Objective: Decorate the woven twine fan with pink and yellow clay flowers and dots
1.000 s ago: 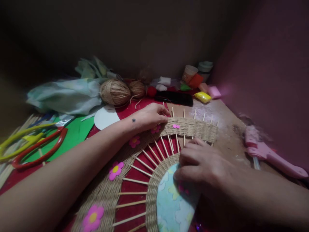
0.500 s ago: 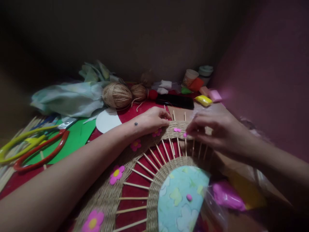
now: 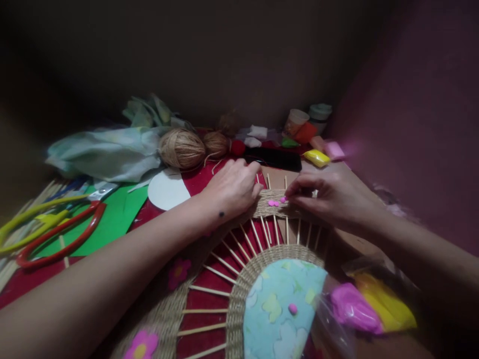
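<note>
A round woven jute piece (image 3: 160, 314) with wooden stick spokes and a pale blue patterned centre (image 3: 279, 304) lies before me. My left hand (image 3: 232, 189) rests curled on its outer woven band, pressing it down. My right hand (image 3: 325, 197) pinches a tiny pink clay piece (image 3: 283, 199) against that band, beside two small pink petals (image 3: 273, 203). Another pink bit (image 3: 292, 308) lies on the blue centre. Pink flowers (image 3: 141, 345) with yellow middles decorate the band lower left.
Two jute twine balls (image 3: 181, 148), a crumpled pale cloth (image 3: 105, 152), a white disc (image 3: 166, 189), green sheet (image 3: 112, 212), red and yellow scissors (image 3: 48, 234), a black phone (image 3: 275, 158), cups (image 3: 295, 121) and clay packets (image 3: 317, 157) surround it. A plastic bag with pink and yellow clay (image 3: 368, 306) lies at right.
My right hand lifted from the blue centre, moved up to the woven band and now presses a pink piece beside the petals. My left hand shifted slightly over the band.
</note>
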Available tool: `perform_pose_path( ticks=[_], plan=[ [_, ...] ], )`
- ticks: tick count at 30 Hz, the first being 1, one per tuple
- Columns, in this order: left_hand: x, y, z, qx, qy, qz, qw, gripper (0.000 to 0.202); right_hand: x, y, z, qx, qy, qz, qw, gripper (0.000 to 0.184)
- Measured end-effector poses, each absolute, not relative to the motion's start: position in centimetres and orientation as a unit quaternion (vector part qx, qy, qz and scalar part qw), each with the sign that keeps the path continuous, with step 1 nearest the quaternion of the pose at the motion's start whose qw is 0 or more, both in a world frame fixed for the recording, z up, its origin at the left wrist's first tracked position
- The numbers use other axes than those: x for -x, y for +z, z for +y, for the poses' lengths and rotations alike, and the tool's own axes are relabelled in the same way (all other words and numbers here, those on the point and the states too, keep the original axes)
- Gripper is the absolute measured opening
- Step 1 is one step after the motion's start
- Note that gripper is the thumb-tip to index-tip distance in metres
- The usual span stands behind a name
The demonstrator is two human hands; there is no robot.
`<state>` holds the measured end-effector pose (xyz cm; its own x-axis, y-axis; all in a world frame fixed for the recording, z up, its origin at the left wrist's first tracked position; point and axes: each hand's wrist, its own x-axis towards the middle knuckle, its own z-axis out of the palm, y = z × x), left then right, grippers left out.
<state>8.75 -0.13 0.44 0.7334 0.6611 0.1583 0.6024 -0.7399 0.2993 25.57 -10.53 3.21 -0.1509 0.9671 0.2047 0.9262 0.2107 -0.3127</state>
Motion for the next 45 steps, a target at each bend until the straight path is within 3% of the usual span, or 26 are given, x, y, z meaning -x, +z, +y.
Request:
perform_pose_path(
  ticks=[2,7,12,18,30,35,40,45],
  plan=[
    [-8.7,0.7,-0.5,-0.931,0.158,0.317,0.087,0.031,-25.3,3.8,-10.8,0.639,0.066,-0.742,0.191,0.010],
    [-9.3,1.1,-1.7,-0.900,0.127,0.272,0.316,0.028,-25.0,3.8,-11.0,0.672,0.188,-0.671,0.252,0.011],
    [-9.4,1.1,-2.2,-0.885,0.148,0.248,0.365,0.016,-25.0,2.9,-10.8,0.657,0.374,-0.541,0.367,0.006],
    [-9.3,1.3,-2.3,-0.892,0.158,0.224,0.359,0.016,-24.9,1.8,-10.6,0.612,0.467,-0.437,0.465,0.019],
    [-9.1,1.9,-2.0,-0.924,0.140,0.225,0.278,0.016,-24.9,1.7,-10.4,0.605,0.481,-0.407,0.486,0.020],
    [-9.1,2.0,-2.3,-0.928,0.150,0.225,0.256,0.015,-24.9,1.3,-10.3,0.561,0.545,-0.373,0.500,0.022],
    [-9.0,2.2,-2.4,-0.919,0.135,0.221,0.297,0.020,-25.4,1.1,-10.3,0.542,0.575,-0.359,0.497,0.013],
    [-9.1,1.9,-2.3,-0.907,0.162,0.226,0.315,0.016,-25.3,1.4,-10.5,0.540,0.590,-0.341,0.494,0.016]
  ],
)
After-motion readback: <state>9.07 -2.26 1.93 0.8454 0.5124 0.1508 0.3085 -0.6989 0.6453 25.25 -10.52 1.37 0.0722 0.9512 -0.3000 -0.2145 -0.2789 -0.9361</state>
